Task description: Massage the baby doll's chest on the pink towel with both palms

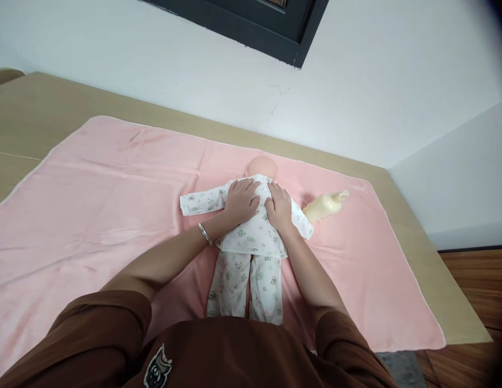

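Where the doll (254,231) lies, left hand (241,201) and right hand (280,207) spread flat atop it

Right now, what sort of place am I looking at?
Maybe a baby-care corner in a room: a dressed baby doll and a cream-coloured pump bottle are on a pink blanket.

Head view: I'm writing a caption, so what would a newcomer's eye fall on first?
Probably the doll in white patterned clothes, lying mid-picture on a pink blanket, with the left hand and right hand resting on its upper body. Then the cream bottle, just right of the doll.
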Demonstrator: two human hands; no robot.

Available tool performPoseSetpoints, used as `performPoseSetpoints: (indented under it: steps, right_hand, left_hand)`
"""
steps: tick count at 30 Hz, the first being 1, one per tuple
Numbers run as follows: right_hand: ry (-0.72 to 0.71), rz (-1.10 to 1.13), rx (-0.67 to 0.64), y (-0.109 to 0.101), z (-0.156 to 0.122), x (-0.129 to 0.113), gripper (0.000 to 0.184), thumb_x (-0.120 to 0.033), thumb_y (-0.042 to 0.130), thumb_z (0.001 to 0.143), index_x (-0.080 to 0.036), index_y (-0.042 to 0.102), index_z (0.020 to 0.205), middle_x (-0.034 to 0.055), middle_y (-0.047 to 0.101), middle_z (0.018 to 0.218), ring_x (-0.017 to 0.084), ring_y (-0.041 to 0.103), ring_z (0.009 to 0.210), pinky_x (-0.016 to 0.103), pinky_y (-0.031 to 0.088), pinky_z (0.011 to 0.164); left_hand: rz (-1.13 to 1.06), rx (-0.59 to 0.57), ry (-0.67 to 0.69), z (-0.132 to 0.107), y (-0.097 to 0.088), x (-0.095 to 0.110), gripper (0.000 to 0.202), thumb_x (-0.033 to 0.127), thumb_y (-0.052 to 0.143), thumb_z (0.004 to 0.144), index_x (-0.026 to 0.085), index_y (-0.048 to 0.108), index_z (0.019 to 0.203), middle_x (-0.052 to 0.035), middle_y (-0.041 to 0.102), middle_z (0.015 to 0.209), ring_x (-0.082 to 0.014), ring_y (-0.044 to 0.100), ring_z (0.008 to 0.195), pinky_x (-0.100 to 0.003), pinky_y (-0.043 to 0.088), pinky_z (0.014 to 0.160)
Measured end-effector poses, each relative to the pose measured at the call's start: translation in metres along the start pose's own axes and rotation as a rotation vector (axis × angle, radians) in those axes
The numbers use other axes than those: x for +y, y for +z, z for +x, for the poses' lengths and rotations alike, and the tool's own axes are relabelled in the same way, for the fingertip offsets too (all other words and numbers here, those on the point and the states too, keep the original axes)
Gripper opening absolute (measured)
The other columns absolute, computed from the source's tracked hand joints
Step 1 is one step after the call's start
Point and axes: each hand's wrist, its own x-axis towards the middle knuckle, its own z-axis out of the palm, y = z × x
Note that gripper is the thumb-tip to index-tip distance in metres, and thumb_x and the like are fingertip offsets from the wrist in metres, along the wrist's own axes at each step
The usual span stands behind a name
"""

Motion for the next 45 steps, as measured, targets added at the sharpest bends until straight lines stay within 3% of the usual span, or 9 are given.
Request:
performPoseSetpoints:
  steps: [2, 5, 10, 13, 22, 28, 34, 45]
  right_hand:
    - [-0.024, -0.002, -0.049, -0.002, 0.003, 0.002, 0.05, -0.021, 0.039, 0.088, -0.018, 0.051, 0.137, 0.0099, 0.051, 0.145, 0.028, 0.042, 0.138, 0.055, 0.03, 0.114]
    - [-0.06, 0.026, -0.023, -0.004, 0.004, 0.001, 0.045, -0.02, 0.042, 0.086, -0.021, 0.059, 0.128, 0.0079, 0.058, 0.138, 0.025, 0.048, 0.133, 0.051, 0.034, 0.113]
    - [-0.046, 0.121, 0.196, 0.0, -0.004, -0.004, 0.03, -0.023, 0.047, 0.085, -0.023, 0.07, 0.104, 0.0058, 0.072, 0.114, 0.023, 0.062, 0.115, 0.046, 0.043, 0.108]
    - [0.011, 0.145, 0.26, 0.002, -0.007, -0.005, 0.028, -0.026, 0.048, 0.086, -0.022, 0.07, 0.102, 0.0072, 0.072, 0.11, 0.024, 0.062, 0.112, 0.045, 0.045, 0.105]
    - [0.027, -0.022, -0.09, -0.004, 0.002, 0.003, 0.048, -0.027, 0.036, 0.093, -0.018, 0.049, 0.138, 0.0085, 0.047, 0.149, 0.025, 0.041, 0.138, 0.047, 0.029, 0.115]
    - [0.025, -0.085, -0.112, -0.004, 0.001, 0.002, 0.05, -0.028, 0.032, 0.095, -0.019, 0.046, 0.142, 0.0077, 0.045, 0.15, 0.025, 0.038, 0.139, 0.045, 0.027, 0.116]
    - [-0.03, -0.154, -0.17, -0.008, 0.004, 0.001, 0.053, -0.024, 0.032, 0.092, -0.017, 0.046, 0.143, 0.013, 0.041, 0.151, 0.028, 0.038, 0.137, 0.047, 0.03, 0.112]
    - [-0.043, -0.181, -0.155, -0.009, 0.002, -0.004, 0.057, -0.021, 0.033, 0.091, -0.026, 0.041, 0.147, 0.0107, 0.042, 0.149, 0.026, 0.04, 0.135, 0.048, 0.031, 0.111]
  left_hand:
    - [-0.011, -0.015, 0.06, 0.001, 0.001, -0.002, 0.041, 0.026, 0.04, 0.092, 0.02, 0.055, 0.129, -0.01, 0.059, 0.133, -0.0249, 0.05, 0.127, -0.047, 0.031, 0.112]
    - [-0.059, -0.013, 0.111, 0.002, 0.001, -0.005, 0.037, 0.024, 0.039, 0.092, 0.021, 0.059, 0.124, -0.0084, 0.063, 0.127, -0.0226, 0.053, 0.123, -0.045, 0.034, 0.11]
    - [-0.076, 0.049, 0.053, -0.003, 0.0, -0.004, 0.023, 0.025, 0.044, 0.09, 0.021, 0.065, 0.101, -0.0078, 0.067, 0.11, -0.0231, 0.057, 0.112, -0.042, 0.042, 0.102]
    - [-0.061, 0.092, -0.006, -0.005, -0.001, -0.001, 0.022, 0.026, 0.047, 0.089, 0.02, 0.065, 0.099, -0.0089, 0.066, 0.108, -0.0243, 0.058, 0.109, -0.041, 0.044, 0.099]
    - [-0.003, 0.004, -0.07, 0.0, 0.001, -0.001, 0.037, 0.027, 0.046, 0.088, 0.017, 0.06, 0.121, -0.0112, 0.06, 0.126, -0.0275, 0.05, 0.122, -0.044, 0.035, 0.109]
    - [-0.002, -0.009, -0.068, 0.0, 0.002, -0.002, 0.04, 0.028, 0.045, 0.088, 0.019, 0.058, 0.125, -0.0104, 0.059, 0.129, -0.0275, 0.05, 0.121, -0.045, 0.034, 0.108]
    - [0.094, -0.084, 0.029, 0.003, -0.001, -0.004, 0.045, 0.025, 0.041, 0.089, 0.022, 0.055, 0.132, -0.0126, 0.055, 0.13, -0.0299, 0.048, 0.118, -0.048, 0.033, 0.104]
    - [0.142, -0.104, 0.075, 0.005, -0.004, -0.004, 0.042, 0.022, 0.041, 0.087, 0.022, 0.059, 0.125, -0.0139, 0.056, 0.124, -0.0304, 0.049, 0.112, -0.048, 0.036, 0.097]
